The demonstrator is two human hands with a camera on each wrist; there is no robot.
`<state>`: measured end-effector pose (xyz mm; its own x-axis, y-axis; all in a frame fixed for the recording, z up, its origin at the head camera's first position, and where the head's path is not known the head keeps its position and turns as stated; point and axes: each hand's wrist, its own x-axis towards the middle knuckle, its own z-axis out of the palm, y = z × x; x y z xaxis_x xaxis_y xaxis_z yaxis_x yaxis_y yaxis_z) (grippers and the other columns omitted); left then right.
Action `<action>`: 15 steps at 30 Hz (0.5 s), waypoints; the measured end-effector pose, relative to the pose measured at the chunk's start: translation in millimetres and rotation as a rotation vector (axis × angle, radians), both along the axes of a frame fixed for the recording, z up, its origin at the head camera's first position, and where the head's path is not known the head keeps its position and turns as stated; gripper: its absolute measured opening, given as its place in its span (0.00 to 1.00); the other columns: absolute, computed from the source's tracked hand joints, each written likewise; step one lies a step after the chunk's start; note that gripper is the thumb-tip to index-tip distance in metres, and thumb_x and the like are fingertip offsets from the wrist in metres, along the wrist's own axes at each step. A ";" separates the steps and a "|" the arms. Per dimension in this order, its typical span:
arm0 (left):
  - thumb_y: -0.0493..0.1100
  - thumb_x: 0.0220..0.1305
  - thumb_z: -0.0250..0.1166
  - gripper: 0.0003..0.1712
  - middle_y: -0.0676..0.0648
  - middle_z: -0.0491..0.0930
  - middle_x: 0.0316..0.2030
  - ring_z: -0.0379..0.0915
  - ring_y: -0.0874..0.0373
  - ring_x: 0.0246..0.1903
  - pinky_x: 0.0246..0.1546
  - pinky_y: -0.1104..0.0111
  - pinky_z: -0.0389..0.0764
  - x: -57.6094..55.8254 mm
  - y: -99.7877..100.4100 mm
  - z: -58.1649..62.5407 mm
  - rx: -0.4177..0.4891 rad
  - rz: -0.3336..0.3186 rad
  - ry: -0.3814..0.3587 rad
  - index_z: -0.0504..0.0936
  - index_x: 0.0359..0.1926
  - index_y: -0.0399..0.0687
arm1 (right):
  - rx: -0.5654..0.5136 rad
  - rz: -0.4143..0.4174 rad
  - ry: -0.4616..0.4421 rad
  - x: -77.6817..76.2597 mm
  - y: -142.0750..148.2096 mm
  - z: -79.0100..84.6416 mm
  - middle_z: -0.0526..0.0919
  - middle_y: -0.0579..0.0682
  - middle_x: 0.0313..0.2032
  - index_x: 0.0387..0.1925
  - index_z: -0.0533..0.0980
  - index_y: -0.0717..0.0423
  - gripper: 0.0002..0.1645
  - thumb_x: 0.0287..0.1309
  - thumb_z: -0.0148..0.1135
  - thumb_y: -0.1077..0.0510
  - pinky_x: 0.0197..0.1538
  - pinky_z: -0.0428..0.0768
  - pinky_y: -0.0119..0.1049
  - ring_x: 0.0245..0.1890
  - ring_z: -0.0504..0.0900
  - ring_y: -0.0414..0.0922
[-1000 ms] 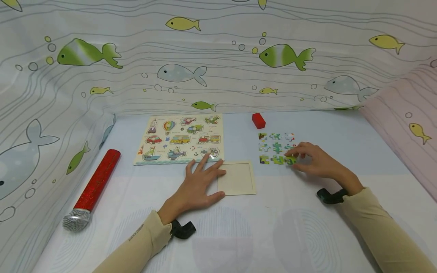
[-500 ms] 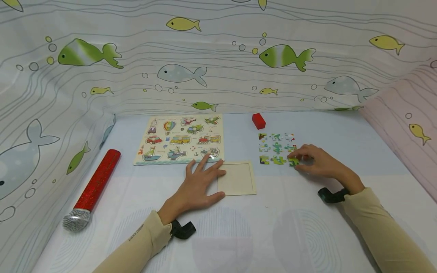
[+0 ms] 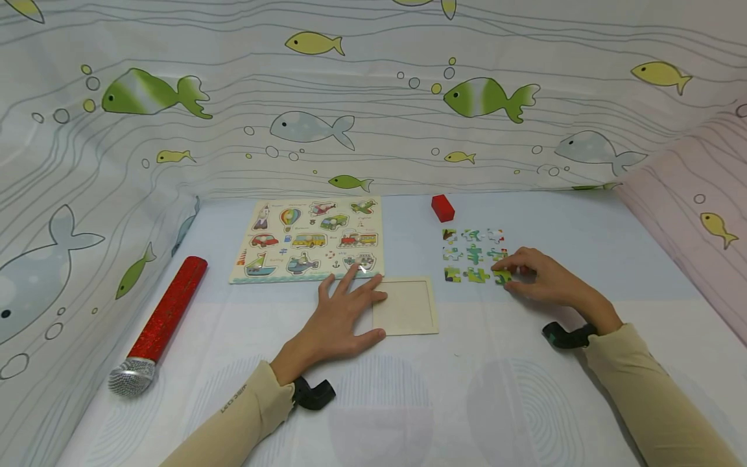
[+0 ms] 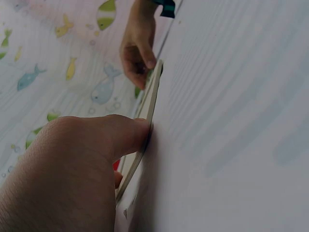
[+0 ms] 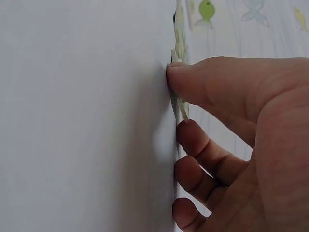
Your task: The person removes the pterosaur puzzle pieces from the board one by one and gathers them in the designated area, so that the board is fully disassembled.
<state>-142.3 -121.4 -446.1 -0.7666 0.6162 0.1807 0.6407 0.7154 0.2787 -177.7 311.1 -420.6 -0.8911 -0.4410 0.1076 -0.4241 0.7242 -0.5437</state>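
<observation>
My right hand (image 3: 543, 277) pinches a green jigsaw puzzle piece (image 3: 501, 277) between thumb and fingers, at the near right corner of a spaced grid of pieces. In the right wrist view the thumb presses on this piece (image 5: 182, 112), which is slightly tilted close to the tabletop. Several other puzzle pieces (image 3: 474, 254) lie flat in rows beside it. With fingers spread, my left hand (image 3: 338, 318) rests at the left side of a shallow wooden puzzle tray (image 3: 408, 308). Its thumb lies along the tray's edge (image 4: 153, 96) in the left wrist view.
Behind the left hand lies a vehicle peg puzzle board (image 3: 309, 240). A red block (image 3: 443, 208) stands beyond the pieces. At the far left is a red microphone (image 3: 166, 314). A fish-print cloth (image 3: 385, 78) hangs behind the table.
The right hand has slid the corner puzzle piece slightly right and nearer, opening a gap from its neighbour; it then stays in place. The left hand and tray have not moved.
</observation>
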 end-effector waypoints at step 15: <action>0.68 0.64 0.59 0.36 0.54 0.59 0.79 0.37 0.42 0.82 0.70 0.34 0.40 -0.8 1.9 1.5 0.037 -0.010 -0.034 0.73 0.69 0.62 | -0.020 0.012 0.034 0.0 4.0 -4.7 0.80 0.46 0.43 0.54 0.84 0.49 0.21 0.58 0.72 0.63 0.44 0.68 0.29 0.39 0.68 0.36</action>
